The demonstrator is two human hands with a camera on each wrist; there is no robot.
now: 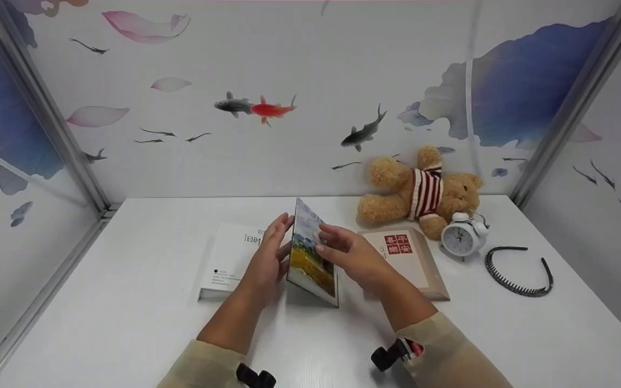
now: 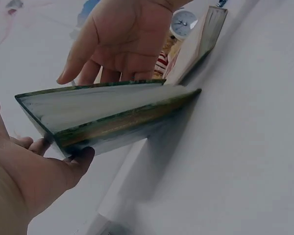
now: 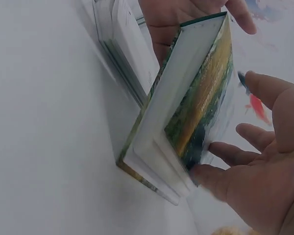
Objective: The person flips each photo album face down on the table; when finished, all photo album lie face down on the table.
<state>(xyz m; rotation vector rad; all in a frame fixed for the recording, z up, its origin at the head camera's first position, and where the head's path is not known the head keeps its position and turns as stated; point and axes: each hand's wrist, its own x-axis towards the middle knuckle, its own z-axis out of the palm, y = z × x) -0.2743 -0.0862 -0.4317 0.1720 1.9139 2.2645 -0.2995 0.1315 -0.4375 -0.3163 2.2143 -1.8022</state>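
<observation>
A hardcover book (image 1: 310, 253) with a painted landscape cover stands tilted on edge between both hands, its covers parted slightly from the pages. My left hand (image 1: 268, 258) holds it by the spine side, with digits against the spine and back cover in the left wrist view. On the front cover, near the fore-edge, lie the thumb and fingertips of my right hand (image 1: 356, 256). The right wrist view shows that right hand (image 3: 269, 152) with its fingers spread and fairly straight against the cover of the book (image 3: 201, 103).
Behind the left hand lies a thick white book (image 1: 224, 269). A beige book with red characters (image 1: 402, 258) is at the right, partly behind the right forearm. Beyond it are a teddy bear (image 1: 423, 188), a white alarm clock (image 1: 461, 237) and a black headband (image 1: 521, 291).
</observation>
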